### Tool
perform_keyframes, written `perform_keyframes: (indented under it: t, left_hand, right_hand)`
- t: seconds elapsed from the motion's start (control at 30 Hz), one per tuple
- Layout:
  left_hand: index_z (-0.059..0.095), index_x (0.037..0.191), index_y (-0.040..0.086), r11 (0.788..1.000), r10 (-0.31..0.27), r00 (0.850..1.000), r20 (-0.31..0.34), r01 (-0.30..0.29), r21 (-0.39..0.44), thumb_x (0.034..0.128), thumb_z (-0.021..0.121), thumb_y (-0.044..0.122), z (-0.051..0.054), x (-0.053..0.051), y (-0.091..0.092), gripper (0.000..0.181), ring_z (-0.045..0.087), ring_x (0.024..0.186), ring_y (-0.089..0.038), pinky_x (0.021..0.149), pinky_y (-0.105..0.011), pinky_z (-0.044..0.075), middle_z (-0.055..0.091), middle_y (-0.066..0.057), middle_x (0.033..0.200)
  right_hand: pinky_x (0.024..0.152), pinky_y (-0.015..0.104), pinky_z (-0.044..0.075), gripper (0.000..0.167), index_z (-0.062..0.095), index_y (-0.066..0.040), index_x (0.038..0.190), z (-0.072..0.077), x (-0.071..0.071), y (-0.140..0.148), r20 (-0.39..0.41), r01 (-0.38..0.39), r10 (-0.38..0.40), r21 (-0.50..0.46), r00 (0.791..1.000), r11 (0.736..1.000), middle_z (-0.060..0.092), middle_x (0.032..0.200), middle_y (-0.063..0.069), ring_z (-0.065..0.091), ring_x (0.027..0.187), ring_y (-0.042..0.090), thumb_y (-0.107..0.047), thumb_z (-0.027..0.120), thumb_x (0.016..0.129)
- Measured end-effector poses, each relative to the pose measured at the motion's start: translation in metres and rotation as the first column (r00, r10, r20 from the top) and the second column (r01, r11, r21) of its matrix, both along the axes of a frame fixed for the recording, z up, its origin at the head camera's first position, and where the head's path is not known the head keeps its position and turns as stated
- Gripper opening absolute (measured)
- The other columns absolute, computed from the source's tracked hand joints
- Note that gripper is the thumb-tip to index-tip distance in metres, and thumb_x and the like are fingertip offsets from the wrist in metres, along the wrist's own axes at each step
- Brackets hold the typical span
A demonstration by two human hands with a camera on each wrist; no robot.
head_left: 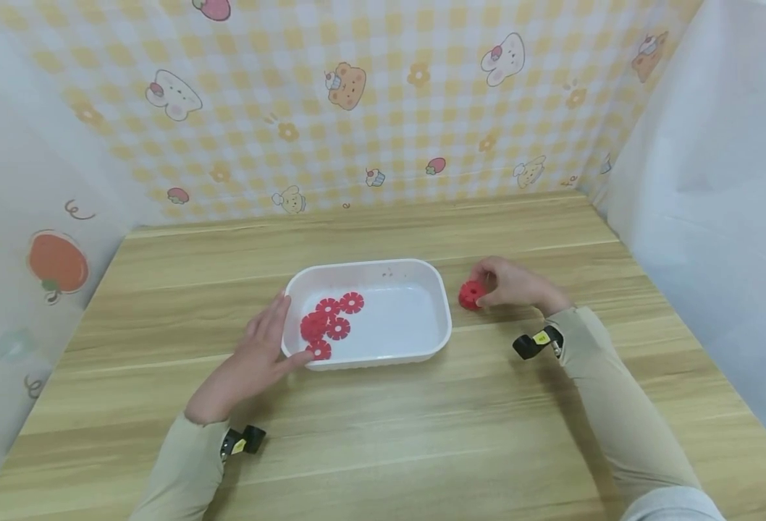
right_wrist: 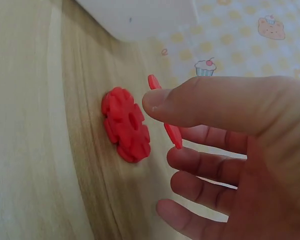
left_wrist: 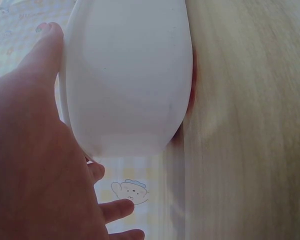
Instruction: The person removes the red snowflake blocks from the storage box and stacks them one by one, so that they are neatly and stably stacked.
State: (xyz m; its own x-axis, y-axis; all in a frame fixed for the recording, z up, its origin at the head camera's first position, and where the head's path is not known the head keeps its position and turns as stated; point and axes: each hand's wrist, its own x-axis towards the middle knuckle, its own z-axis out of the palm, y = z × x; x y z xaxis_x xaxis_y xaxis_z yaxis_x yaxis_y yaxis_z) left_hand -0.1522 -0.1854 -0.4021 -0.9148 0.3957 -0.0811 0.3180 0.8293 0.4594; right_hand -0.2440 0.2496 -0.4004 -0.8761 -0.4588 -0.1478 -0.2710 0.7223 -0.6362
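Observation:
In the head view, a white plastic tray [head_left: 396, 358] holds several red notched snowflake discs [head_left: 338, 328], bunched at its left end. My left hand [head_left: 259, 354] rests against that end, fingers along the outer wall and thumb at the near corner. Seen from the left wrist, the tray's side [left_wrist: 130, 85] lies beside the extended thumb and fingers. Right of the tray, my right hand [head_left: 510, 282] pinches one thin red snowflake disc [right_wrist: 173, 135] between thumb and fingers. Just below it, a small stack of red discs [right_wrist: 126, 125] lies on the table, apart from the pinched one.
The wood-grain table [head_left: 383, 441] runs back to a yellow checked backdrop [head_left: 383, 145] with cartoon prints. White sheets [head_left: 709, 181] hang along the right and left sides. A small black camera [head_left: 533, 344] is strapped to each wrist.

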Motion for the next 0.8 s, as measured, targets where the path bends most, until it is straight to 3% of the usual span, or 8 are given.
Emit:
perform_keyframes:
  t: [0.8]
  left_hand:
    - [0.001,0.152,0.0,1.0,0.008,1.0,0.01,-0.008,0.005,0.0861,0.066,0.045,-0.0002,0.0001,-0.0003,0.103,0.015,0.139,-0.047,0.1,-0.068,0.034,0.004,-0.022,0.159]
  right_hand:
    - [0.084,0.038,0.048,0.034,0.061,-0.002,0.1,-0.0082,-0.0025,-0.0038,0.031,-0.015,0.014,0.036,0.999,0.999,0.062,0.094,0.009,0.057,0.089,0.022,-0.002,0.078,0.071]
